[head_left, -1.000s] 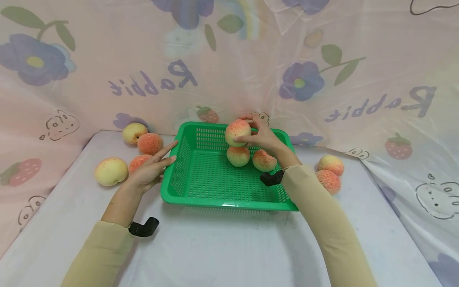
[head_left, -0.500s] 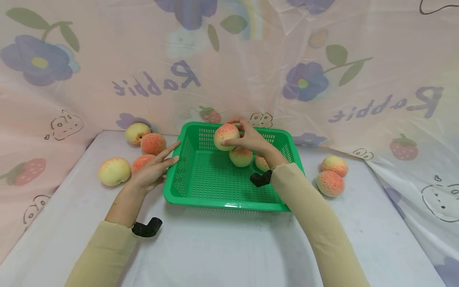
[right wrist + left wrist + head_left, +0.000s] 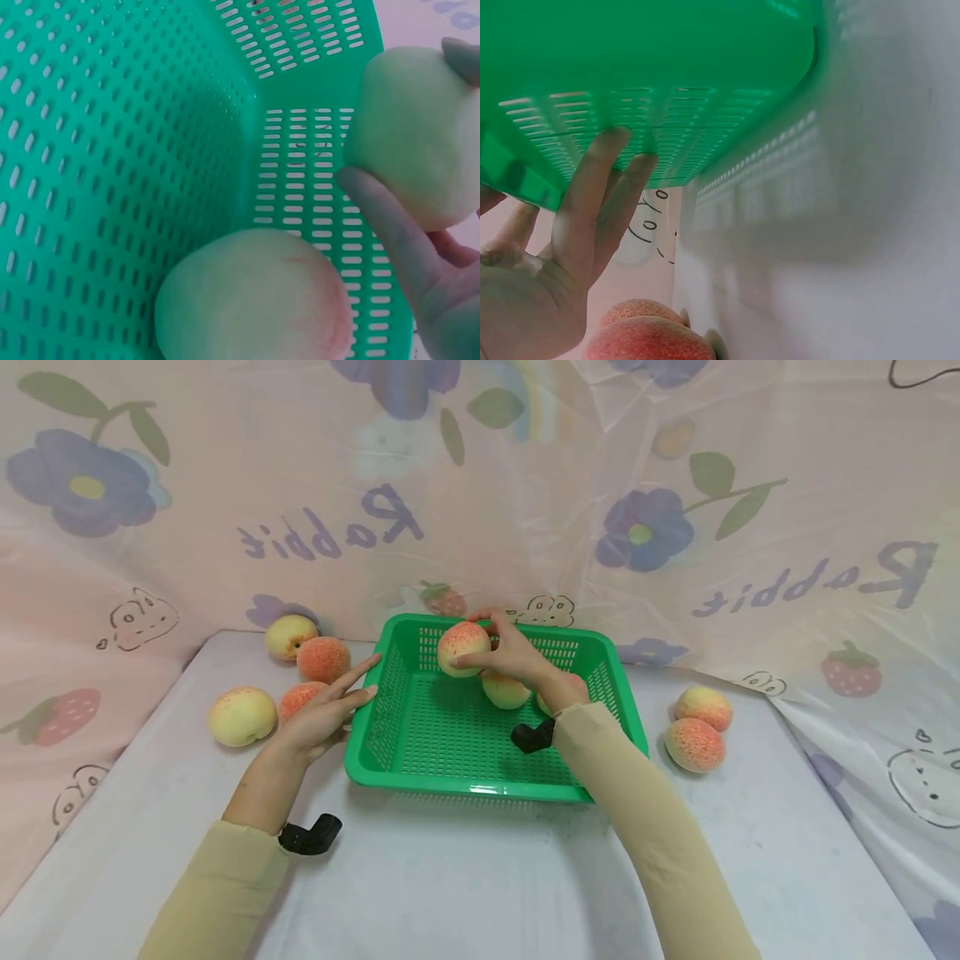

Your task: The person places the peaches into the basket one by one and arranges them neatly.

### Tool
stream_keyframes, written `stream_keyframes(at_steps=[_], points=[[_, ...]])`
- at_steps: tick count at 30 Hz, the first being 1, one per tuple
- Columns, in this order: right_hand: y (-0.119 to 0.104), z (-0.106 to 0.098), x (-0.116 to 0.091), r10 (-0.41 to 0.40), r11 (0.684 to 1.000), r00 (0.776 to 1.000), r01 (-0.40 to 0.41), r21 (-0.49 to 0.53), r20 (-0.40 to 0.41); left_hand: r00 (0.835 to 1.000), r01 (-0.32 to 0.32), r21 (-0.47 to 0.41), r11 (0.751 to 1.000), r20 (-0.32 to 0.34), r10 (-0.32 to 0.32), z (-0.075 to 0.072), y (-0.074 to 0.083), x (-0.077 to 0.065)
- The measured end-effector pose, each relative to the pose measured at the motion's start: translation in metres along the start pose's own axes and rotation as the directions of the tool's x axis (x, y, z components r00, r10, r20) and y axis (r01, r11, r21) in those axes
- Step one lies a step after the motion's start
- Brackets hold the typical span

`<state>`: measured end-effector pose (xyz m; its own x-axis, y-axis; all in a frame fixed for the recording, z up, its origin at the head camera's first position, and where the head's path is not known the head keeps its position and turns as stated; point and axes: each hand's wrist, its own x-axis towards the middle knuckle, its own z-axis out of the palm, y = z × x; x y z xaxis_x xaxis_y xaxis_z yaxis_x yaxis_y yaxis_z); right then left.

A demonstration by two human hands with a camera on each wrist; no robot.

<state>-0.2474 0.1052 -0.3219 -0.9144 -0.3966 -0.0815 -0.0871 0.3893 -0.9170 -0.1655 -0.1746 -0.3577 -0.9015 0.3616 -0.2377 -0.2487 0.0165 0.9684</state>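
Note:
In the head view, my right hand (image 3: pixel 521 658) grips a red-and-yellow peach (image 3: pixel 462 647) between thumb and fingers, raised inside the back of a green plastic basket (image 3: pixel 480 789). Another peach (image 3: pixel 506 692) sits on the basket floor under that hand. A further peach (image 3: pixel 576 685) is partly covered by my right wrist. My left hand (image 3: pixel 318 718) touches the basket's left rim with straight fingers. The left wrist view shows two of its fingers (image 3: pixel 592 187) against the slotted outer wall. From the right wrist, the held peach (image 3: pixel 420 135) appears pale, beside the slotted wall.
Left of the basket lie a yellow peach (image 3: pixel 242 717), a second yellow peach (image 3: pixel 291 637), an orange-red peach (image 3: pixel 323 658) and another reddish one behind my left hand. Two peaches (image 3: pixel 696 745) touch at the right. A patterned curtain (image 3: pixel 480 518) hangs behind the white table (image 3: pixel 450 885).
My right hand has carried the peach leftward and slightly down, away from above the peach on the basket floor. The left hand stays on the rim. The whole view has shifted slightly.

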Motion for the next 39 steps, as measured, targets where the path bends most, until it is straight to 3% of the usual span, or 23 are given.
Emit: stream_keyframes(at_steps=[7,20,39], points=[[0.004,0.01,0.006,0.026,0.999,0.998,-0.024,-0.038,0.053,1.0,0.004,0.004,1.0,-0.011,-0.004,0.001,0.0,0.0],[0.011,0.024,0.015,0.032,0.999,0.989,-0.033,0.002,0.142,1.0,0.005,0.014,1.0,-0.018,-0.004,0.002,0.0,0.0],[0.013,0.047,0.029,0.096,0.994,0.965,-0.082,-0.067,0.243,1.0,-0.003,0.007,1.0,0.0,0.003,0.001,0.0,0.0]])
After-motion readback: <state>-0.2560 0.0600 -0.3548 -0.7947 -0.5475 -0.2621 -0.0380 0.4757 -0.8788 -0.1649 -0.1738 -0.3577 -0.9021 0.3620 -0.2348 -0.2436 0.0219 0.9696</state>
